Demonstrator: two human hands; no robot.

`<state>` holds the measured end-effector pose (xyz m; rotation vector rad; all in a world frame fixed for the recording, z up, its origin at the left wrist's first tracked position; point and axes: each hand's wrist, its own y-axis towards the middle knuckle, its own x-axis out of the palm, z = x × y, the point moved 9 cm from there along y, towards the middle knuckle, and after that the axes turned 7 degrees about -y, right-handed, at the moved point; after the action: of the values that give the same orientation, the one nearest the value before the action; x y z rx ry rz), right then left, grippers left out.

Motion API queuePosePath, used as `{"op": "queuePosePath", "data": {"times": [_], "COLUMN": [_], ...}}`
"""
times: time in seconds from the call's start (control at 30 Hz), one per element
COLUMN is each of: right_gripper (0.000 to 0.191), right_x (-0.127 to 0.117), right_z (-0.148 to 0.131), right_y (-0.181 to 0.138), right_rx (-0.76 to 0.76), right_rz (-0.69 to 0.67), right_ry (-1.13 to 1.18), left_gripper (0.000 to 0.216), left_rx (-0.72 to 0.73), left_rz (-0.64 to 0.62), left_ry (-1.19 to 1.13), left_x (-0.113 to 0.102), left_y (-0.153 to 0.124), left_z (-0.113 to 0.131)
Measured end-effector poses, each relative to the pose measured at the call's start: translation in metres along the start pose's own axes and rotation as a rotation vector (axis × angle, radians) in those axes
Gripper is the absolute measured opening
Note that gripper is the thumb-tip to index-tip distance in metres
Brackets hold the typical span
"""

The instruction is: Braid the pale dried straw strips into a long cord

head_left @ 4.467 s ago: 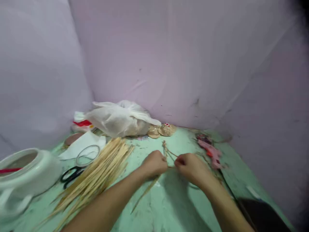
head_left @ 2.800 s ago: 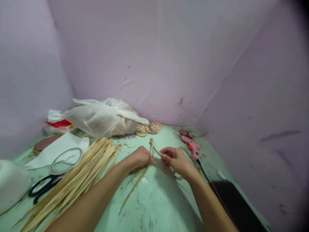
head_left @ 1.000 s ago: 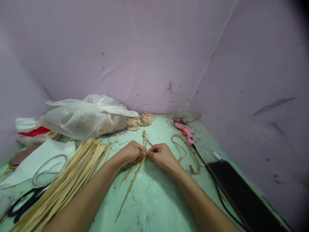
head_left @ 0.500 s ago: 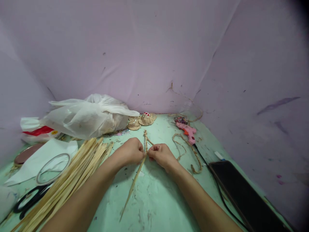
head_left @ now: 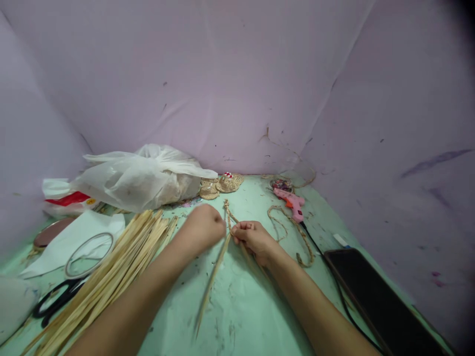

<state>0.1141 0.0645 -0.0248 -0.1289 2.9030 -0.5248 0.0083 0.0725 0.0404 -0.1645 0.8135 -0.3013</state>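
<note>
A twisted dried-leaf cord (head_left: 227, 212) lies at the middle of the table, its knotted end pointing away from me. My right hand (head_left: 255, 238) pinches the cord at its lower end between thumb and fingers. One loose strip (head_left: 213, 279) trails from there toward me, and another passes under my right hand. My left hand (head_left: 205, 226), smeared a little by motion, is closed just left of the cord. Its fingertips are turned away, so what they hold, if anything, is hidden.
Dried leaf strips (head_left: 122, 262), black scissors (head_left: 55, 299) and a ring (head_left: 89, 254) lie left. A white plastic bag (head_left: 144, 180) and woven pieces (head_left: 226, 183) sit behind. Rightward are a finished-looking cord (head_left: 306, 247), a pink glue gun (head_left: 295, 202) and a phone (head_left: 374, 296).
My left hand has shifted slightly up and away from the cord. A strip now shows beneath my right hand, which stays pinched on the cord. The whole view has moved slightly.
</note>
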Motion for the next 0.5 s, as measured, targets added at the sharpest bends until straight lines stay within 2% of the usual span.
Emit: {"op": "queuePosePath", "data": {"times": [0.03, 0.07, 0.1, 0.17, 0.23, 0.3, 0.37, 0.5], "right_gripper": [0.01, 0.011, 0.012, 0.011, 0.008, 0.007, 0.008, 0.008], "right_x": [0.001, 0.002, 0.003, 0.003, 0.003, 0.003, 0.003, 0.001], "right_z": [0.0, -0.001, -0.001, -0.002, -0.002, -0.002, -0.005, -0.027], "right_y": [0.0, 0.0, 0.0, 0.001, 0.003, 0.005, 0.007, -0.002], "right_rx": [-0.003, -0.008, -0.012, -0.023, -0.036, -0.066, -0.14, -0.417], "right_rz": [-0.008, -0.014, -0.016, -0.015, -0.013, -0.025, -0.029, 0.09], "right_ry": [-0.009, -0.013, -0.013, -0.011, -0.032, -0.096, -0.219, -0.606], "left_gripper": [0.015, 0.015, 0.014, 0.012, 0.011, 0.011, 0.01, 0.008], "left_rx": [-0.07, -0.143, -0.205, -0.291, -0.317, -0.298, -0.257, -0.165], "left_rz": [0.049, 0.038, -0.017, -0.22, -0.371, -0.374, -0.291, -0.158], "left_ry": [-0.151, -0.3, -0.431, -0.642, -0.747, -0.741, -0.626, -0.376], "left_x": [-0.007, -0.005, 0.004, 0.033, 0.056, 0.06, 0.053, 0.04], "left_y": [0.005, 0.01, 0.013, 0.014, 0.013, 0.015, 0.021, 0.03], "left_z": [-0.009, -0.019, -0.025, -0.03, -0.029, -0.031, -0.036, -0.04]}}
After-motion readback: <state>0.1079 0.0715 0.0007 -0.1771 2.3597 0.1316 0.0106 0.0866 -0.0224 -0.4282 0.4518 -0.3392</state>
